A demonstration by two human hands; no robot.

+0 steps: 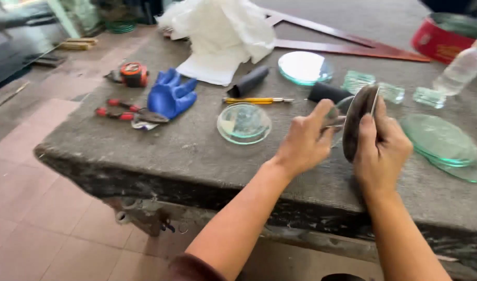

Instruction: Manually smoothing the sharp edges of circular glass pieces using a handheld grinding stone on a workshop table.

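Note:
My right hand (382, 147) grips a round glass disc (359, 118) that stands on edge, with a dark sheet pressed against its face. My left hand (304, 141) pinches the left side of that disc and sheet between thumb and fingers. A stack of round glass discs (442, 140) lies flat on the table (197, 156) just right of my right hand. Another small stack of round glass discs (244, 123) lies left of my left hand. A single round glass disc (304, 67) rests farther back.
A blue glove (171, 94), red-handled pliers (120, 112), an orange tape measure (133, 74) and a yellow pen-like tool (256, 100) lie on the left half. White cloth (223, 36), a dark roll (249, 81), square glass pieces (391, 92), a plastic bottle (461, 67) and a red tin (441, 39) stand behind.

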